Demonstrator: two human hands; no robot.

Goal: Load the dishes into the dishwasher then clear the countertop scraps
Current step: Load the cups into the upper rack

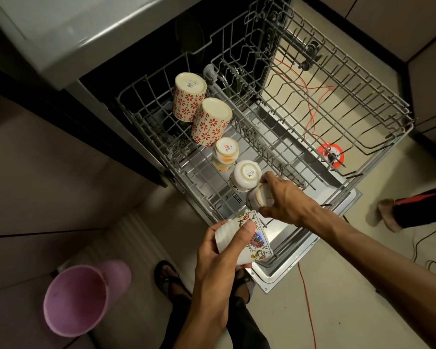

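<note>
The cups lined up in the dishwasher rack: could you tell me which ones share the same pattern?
The two tall cups at the far end match, both cream with red flowers and dotted lines. The smaller cups nearer the person differ from them.

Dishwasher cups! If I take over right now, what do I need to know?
Left hand: grips a floral cup at the front edge of the upper rack.
Right hand: holds a small cup, setting it bottom-up at the front end of the row.
Done: two red-flower mugs and two small white cups sit upside down in that rack.
Left: place both held cups, load any other dishes, then clear the countertop scraps, which are out of view.
</note>
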